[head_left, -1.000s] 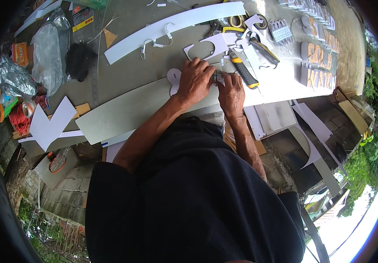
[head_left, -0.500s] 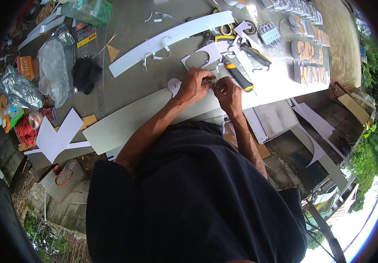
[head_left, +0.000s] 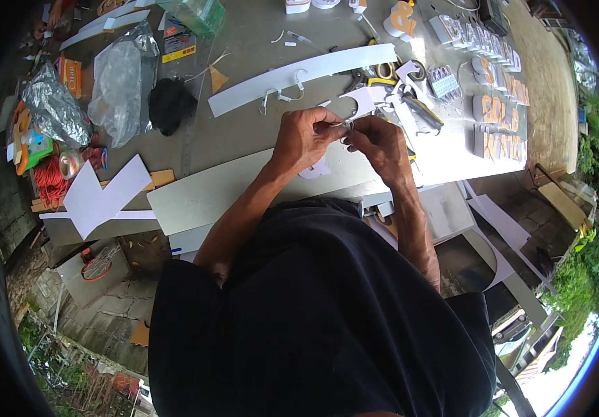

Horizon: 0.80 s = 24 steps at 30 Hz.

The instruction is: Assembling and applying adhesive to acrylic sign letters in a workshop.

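Note:
My left hand (head_left: 304, 137) and my right hand (head_left: 381, 146) meet fingertip to fingertip above the long pale board (head_left: 237, 182) at the table's near edge. Both are closed in a pinch on a short, thin, pale wire (head_left: 346, 124); the fingers cover most of it. Below my left hand lies a white cut-out piece (head_left: 317, 169), partly hidden. Just beyond the hands is a curved white strip (head_left: 313, 73) with small wired pieces (head_left: 282, 92) along it. Beside my right hand are white cut scraps (head_left: 402, 111) and a black-and-yellow tool (head_left: 423, 115).
Wired light modules (head_left: 445, 85) and several raised letters (head_left: 497, 110) stand at the right. Plastic bags (head_left: 122, 90), black cloth (head_left: 172, 108), red cord (head_left: 50, 182) and a notched white sheet (head_left: 108, 194) lie at the left. Another person's hand (head_left: 56, 12) shows far left.
The view has shifted, so the table things sit further right. My right fingers have turned in to meet the left fingertips, and my right hand now covers most of the yellow-and-black handled tool.

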{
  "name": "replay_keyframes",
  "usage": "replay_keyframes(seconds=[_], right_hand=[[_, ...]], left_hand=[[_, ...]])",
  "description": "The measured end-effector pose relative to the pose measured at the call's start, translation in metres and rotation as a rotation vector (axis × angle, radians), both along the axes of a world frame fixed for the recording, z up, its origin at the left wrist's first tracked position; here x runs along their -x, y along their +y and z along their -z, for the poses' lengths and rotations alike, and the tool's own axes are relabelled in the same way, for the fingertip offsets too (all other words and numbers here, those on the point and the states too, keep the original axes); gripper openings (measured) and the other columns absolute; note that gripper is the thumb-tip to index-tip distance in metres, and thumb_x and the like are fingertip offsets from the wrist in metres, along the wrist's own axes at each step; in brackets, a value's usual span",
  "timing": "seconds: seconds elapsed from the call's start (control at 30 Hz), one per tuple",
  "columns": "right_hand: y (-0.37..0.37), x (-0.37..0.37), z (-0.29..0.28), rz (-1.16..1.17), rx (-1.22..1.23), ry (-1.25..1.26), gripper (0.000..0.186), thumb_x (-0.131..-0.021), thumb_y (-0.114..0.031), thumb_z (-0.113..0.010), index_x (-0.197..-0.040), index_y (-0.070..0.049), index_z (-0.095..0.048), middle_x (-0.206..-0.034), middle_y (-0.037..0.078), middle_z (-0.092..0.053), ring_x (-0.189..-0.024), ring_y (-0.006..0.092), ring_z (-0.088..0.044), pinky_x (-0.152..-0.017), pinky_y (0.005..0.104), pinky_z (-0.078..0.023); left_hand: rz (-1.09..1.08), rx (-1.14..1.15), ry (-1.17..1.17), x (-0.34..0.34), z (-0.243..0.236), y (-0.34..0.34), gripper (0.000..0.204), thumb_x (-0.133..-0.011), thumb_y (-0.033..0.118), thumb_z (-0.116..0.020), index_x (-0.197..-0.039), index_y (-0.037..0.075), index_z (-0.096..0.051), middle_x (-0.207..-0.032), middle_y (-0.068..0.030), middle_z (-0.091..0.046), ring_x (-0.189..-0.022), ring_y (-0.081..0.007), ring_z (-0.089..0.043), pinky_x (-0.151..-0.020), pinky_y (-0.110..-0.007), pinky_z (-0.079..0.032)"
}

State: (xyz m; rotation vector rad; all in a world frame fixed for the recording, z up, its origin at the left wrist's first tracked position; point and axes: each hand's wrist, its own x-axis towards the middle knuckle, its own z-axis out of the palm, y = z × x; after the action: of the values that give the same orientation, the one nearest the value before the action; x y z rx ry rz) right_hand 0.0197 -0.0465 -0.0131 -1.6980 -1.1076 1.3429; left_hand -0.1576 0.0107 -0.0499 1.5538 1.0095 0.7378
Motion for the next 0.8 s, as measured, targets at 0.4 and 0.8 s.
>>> replay_keyframes(seconds=[0.4, 0.8], right_hand=[[0.018, 0.049, -0.037, -0.084, -0.402, -0.276, 0.012, -0.088, -0.004, -0.066, -0.097, 0.002, -0.062, -0.082, 0.012, -0.067, -0.064, 0.0188, -0.064, -0.060, 0.0317, -0.052], [0.031, 0.027, -0.040, -0.070, -0.126, 0.228, 0.020, -0.097, -0.017, -0.063, -0.102, 0.002, -0.058, -0.085, 0.010, -0.064, -0.070, 0.0172, -0.063, -0.065, 0.0302, -0.052]], left_hand=[[-0.160, 0.098, -0.364, 0.034, -0.036, -0.007, 0.017, -0.088, 0.007, -0.072, -0.100, -0.003, -0.066, -0.089, -0.0097, -0.072, -0.078, -0.0142, -0.069, -0.074, -0.029, -0.055], [-0.104, 0.418, -0.498, 0.052, -0.036, 0.007, 0.020, -0.093, 0.008, -0.068, -0.112, 0.000, -0.068, -0.086, -0.0030, -0.064, -0.086, -0.0153, -0.065, -0.087, -0.032, -0.051]])
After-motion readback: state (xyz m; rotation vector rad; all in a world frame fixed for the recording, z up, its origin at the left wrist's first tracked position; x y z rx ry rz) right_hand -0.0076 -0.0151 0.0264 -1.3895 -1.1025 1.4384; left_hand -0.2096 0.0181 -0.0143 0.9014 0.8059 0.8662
